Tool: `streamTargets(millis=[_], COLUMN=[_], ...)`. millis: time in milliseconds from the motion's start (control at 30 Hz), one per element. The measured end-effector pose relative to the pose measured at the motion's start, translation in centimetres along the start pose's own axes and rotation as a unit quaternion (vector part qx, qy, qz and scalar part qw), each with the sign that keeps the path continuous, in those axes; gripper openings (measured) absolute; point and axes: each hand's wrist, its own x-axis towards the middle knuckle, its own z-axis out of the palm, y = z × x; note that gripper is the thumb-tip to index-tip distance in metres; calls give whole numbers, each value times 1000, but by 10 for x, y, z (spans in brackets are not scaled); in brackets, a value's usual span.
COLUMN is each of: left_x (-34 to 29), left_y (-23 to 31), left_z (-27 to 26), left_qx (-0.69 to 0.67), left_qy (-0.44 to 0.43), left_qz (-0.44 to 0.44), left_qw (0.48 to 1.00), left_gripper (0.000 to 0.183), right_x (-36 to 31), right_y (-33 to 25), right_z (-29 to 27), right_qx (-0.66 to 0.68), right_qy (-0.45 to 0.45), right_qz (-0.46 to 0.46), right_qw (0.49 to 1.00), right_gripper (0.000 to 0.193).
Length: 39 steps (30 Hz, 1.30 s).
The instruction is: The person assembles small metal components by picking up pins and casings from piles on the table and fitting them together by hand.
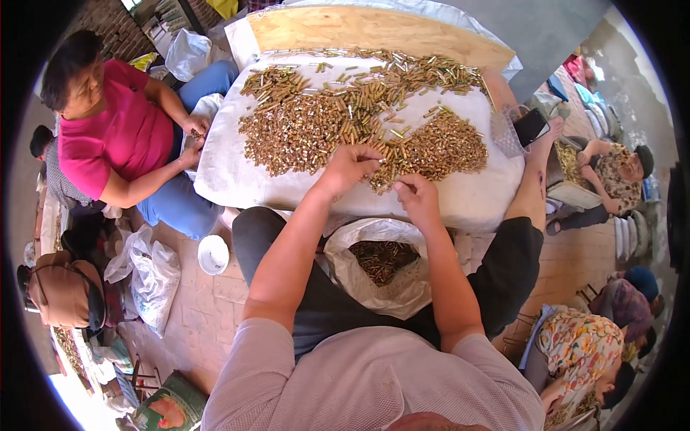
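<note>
I see my left hand [350,164] resting on the near edge of the heap of small brass-coloured metal cylinders [338,118], fingers curled together over a few pieces, apparently to rake them toward me. My right hand [417,197] sits just beside it, lower in the frame, its fingers pinched on what looks like one thin cylinder; it is too small for me to be sure. The heap spreads across the white cloth-covered surface [230,172] in the upper centre, laid out flat so single pieces can be picked from its edge. Below the hands, between my knees, the open white plastic bag [345,269] holds more dark cylinders, its mouth wide so pieces can drop straight in. At the left of the frame a person in a pink shirt [115,136] works at the same surface's edge. A pale plywood board [374,29] backs the heap at the top.
</note>
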Motion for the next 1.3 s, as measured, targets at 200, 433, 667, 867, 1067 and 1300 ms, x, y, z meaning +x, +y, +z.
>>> streamTargets(millis=[200, 433, 667, 867, 1067, 1300], left_x=[-10, -11, -13, -13, -13, -14], left_y=[9, 12, 13, 9, 7, 2], left_z=[22, 28, 31, 34, 41, 48], left_qx=[-17, -32, -37, -22, -32, -69], left_qy=[-59, -77, -85, -77, -64, -50], left_qz=[9, 13, 19, 42, 45, 45], left_qw=[998, 996, 995, 996, 996, 995], left_gripper=[19, 17, 15, 14, 13, 14], right_x=[4, 5, 5, 4, 2, 2], right_y=[-5, -8, -4, -4, 4, -6], right_z=[-8, -14, -19, -21, -13, -18], right_qx=[440, 530, 541, 573, 627, 589], right_qy=[24, 25, 5, -20, -16, 8], right_qz=[202, 202, 229, 223, 227, 244], right_qw=[875, 823, 810, 789, 745, 770], right_gripper=[11, 12, 12, 12, 15, 17])
